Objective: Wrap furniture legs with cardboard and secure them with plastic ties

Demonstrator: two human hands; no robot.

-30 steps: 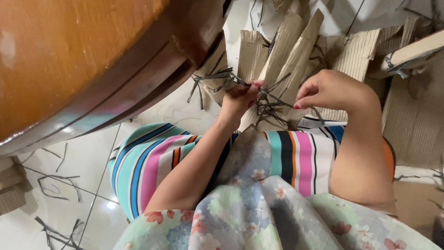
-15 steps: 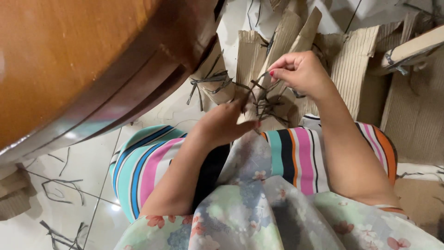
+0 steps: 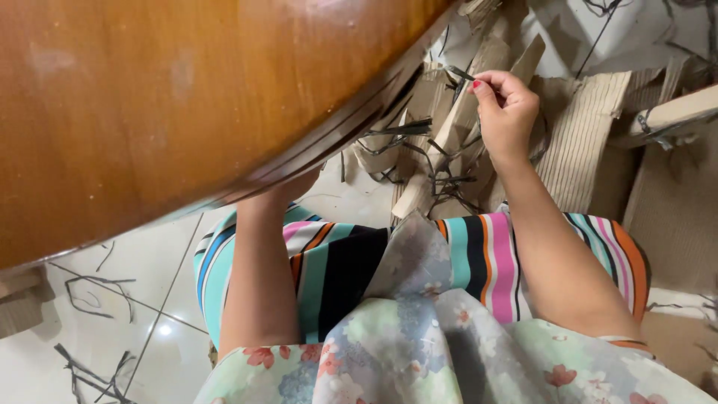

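A: Right hand [image 3: 507, 112] grip?
B: Pinched on a thin dark strip [image 3: 462, 73], just beyond the wooden counter [image 3: 187, 112] rim; the strip's long axis runs leftward from the fingertips.
A: Left hand?
B: Hidden under the counter; grip cannot be told. Right is nearer.

Wooden tabletop [image 3: 149, 105] overhead left; cardboard strips [image 3: 456, 142] ahead
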